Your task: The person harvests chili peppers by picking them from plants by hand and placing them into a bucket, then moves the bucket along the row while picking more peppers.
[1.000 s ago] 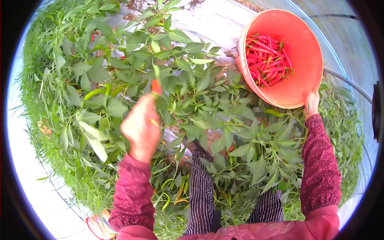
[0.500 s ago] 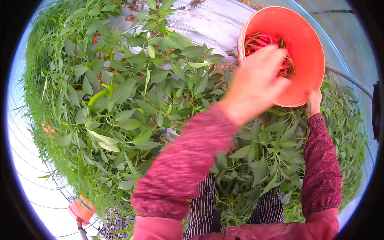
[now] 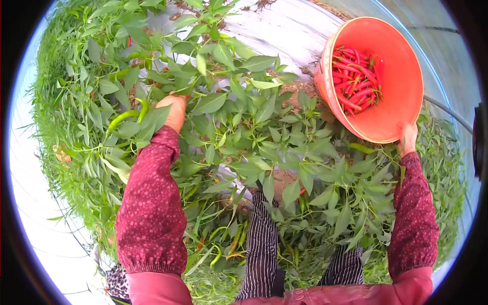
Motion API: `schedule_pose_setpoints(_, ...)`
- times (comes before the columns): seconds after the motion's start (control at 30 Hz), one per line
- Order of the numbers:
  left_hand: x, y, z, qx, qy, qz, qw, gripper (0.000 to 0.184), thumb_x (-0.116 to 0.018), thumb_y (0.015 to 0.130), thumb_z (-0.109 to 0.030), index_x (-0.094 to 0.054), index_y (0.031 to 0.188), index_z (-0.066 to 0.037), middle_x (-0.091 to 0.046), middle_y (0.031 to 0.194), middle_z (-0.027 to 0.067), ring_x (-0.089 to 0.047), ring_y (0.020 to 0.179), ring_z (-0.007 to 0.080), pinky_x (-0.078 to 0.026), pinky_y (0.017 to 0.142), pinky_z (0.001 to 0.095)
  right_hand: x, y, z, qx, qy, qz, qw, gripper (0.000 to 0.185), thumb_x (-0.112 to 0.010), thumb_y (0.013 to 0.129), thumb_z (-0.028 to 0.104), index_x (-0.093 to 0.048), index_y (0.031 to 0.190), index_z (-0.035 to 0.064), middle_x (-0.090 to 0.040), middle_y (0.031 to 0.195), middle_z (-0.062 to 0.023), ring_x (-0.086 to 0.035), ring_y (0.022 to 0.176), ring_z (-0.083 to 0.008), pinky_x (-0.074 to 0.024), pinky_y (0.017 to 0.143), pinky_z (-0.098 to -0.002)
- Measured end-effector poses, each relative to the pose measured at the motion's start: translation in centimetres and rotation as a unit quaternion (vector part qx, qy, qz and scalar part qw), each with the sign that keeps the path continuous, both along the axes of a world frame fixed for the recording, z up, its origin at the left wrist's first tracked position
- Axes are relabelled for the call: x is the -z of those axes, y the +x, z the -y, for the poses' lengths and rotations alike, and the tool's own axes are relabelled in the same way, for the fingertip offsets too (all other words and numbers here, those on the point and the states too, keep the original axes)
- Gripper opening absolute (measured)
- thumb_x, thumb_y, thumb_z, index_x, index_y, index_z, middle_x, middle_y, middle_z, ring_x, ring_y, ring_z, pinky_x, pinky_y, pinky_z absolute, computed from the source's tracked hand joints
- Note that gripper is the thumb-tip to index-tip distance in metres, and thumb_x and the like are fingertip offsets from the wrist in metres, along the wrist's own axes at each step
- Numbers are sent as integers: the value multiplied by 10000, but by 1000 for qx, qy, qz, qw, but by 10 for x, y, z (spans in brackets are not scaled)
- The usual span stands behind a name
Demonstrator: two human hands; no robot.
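My left hand (image 3: 175, 111) reaches in among the pepper plants (image 3: 264, 109). Leaves cover its fingers, so their grip does not show. Just left of it hang curved green chili peppers (image 3: 122, 119). At the far right my right hand (image 3: 408, 138) is closed on the rim of an orange-red bucket (image 3: 399, 109), thumb over the edge. The bucket tilts toward me, and a heap of red chili peppers (image 3: 356, 81) lies inside it.
White plastic sheeting (image 3: 284, 33) covers the ground behind the plants. A dark hose (image 3: 447, 107) runs right of the bucket. More green chilies (image 3: 216, 255) hang near my striped trouser leg (image 3: 260, 244). Spotted cloth (image 3: 118, 282) shows at lower left.
My left hand has moved from over the bucket's mouth leftward into the foliage. The bucket, still in my right hand, sits slightly further right and lower. An orange container at lower left has gone from sight.
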State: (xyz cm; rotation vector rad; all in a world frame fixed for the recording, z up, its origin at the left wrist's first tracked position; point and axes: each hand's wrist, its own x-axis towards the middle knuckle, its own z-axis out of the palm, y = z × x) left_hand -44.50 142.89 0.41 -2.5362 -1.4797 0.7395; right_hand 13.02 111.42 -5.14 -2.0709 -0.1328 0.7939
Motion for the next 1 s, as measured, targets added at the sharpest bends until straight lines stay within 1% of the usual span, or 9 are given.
schedule_pose_setpoints(0.13, 26, -1, -5, 7, -19, 45, 999, 127, -594, 790, -231, -638, 795, -113, -644, 821, 124, -638, 728, 296, -506, 639, 435, -1, 1, -2, 4, 31, 0, 1000, 390, -533, 703, 24, -542, 1092, -8, -618, 967, -76, -575, 823, -198, -467, 769, -317)
schedule_pose_setpoints(0.23, 48, 2, -7, -23, 106, -142, 984, 144, -591, 788, -230, -614, 763, -90, -640, 821, 136, -630, 703, 316, -501, 620, 455, 2, 7, 4, 0, 4, 10, 1000, 373, -538, 697, 20, -544, 1069, -9, -615, 943, -75, -575, 806, -202, -472, 759, -322)
schedule_pose_setpoints(0.33, 41, -3, -1, -70, 119, 109, 984, 151, -570, 791, -201, -593, 704, -80, -603, 863, 121, -596, 745, 288, -496, 574, 444, 12, 21, 13, -5, 31, -21, 999, 358, -539, 697, 21, -546, 1054, -9, -614, 931, -78, -577, 798, -204, -476, 752, -327)
schedule_pose_setpoints(0.37, 38, -9, 0, 64, 108, 89, 988, 134, -578, 773, -198, -622, 736, -77, -575, 941, 111, -572, 868, 282, -485, 615, 443, 15, 23, 15, -1, 44, -23, 999, 355, -540, 697, 22, -546, 1051, -11, -612, 928, -79, -577, 795, -205, -476, 749, -327)
schedule_pose_setpoints(0.47, 36, -7, 14, -83, 56, 174, 980, 152, -603, 732, -208, -660, 800, -83, -556, 1005, 101, -540, 953, 289, -456, 714, 454, 22, 32, 21, -23, 48, -41, 998, 367, -540, 699, 28, -542, 1062, -25, -612, 941, -90, -584, 817, -214, -485, 754, -332)
schedule_pose_setpoints(0.6, 8, 18, 36, -59, 98, 152, 982, 201, -677, 736, -246, -648, 747, -47, -545, 1113, 140, -502, 1051, 313, -408, 820, 511, 36, 49, 26, -47, 55, -22, 997, 412, -538, 695, 36, -535, 1101, -35, -609, 971, -110, -601, 844, -237, -501, 783, -346)
schedule_pose_setpoints(0.67, 10, 22, 54, -76, 148, 328, 930, 203, -660, 750, -253, -641, 773, -53, -544, 1125, 130, -467, 1107, 300, -385, 865, 499, 45, 57, 29, -46, 50, -52, 996, 423, -537, 689, 34, -533, 1106, -36, -608, 976, -108, -602, 845, -238, -502, 779, -346)
schedule_pose_setpoints(0.93, -81, 71, 175, -239, 119, 550, 791, 225, -644, 803, -153, -511, 721, 9, -579, 984, 203, -565, 932, 356, -467, 806, 433, 1, 33, 6, -71, -15, -132, 989, 417, -567, 805, 80, -497, 1210, 9, -579, 1101, -96, -565, 984, -214, -467, 845, -308)
schedule_pose_setpoints(1.0, -114, 74, 201, -234, 59, 605, 759, 211, -642, 804, -121, -496, 713, 2, -578, 994, 191, -567, 936, 352, -465, 825, 434, -69, -21, -10, -258, -3, 160, 953, 378, -551, 877, 115, -484, 1237, 23, -573, 1143, -87, -543, 1022, -185, -443, 866, -279)
